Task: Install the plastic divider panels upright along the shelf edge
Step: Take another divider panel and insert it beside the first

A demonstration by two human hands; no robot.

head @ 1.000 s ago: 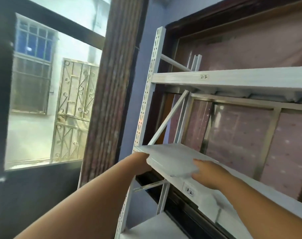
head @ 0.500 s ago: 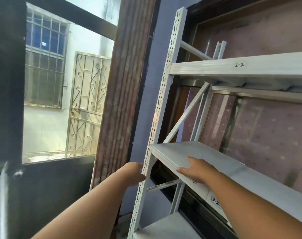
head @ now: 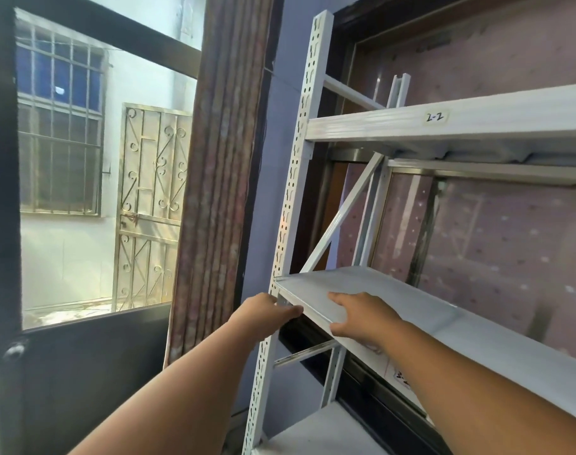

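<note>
head view: both hands [head: 362, 318] grip the shelf panel [head: 355, 290] edge.

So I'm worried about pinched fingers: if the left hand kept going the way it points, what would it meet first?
Probably the shelf board's near corner beside the slotted post; the left hand looks nearly there already, though depth is unclear.

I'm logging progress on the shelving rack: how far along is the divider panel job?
Done: no divider panel stands upright on the white metal shelf; none is visible. In hand: the left hand grips the shelf's end corner beside the perforated white upright post, while the right hand lies over the shelf's front edge. Neither holds a separate panel. Left: apparently every panel.
</note>
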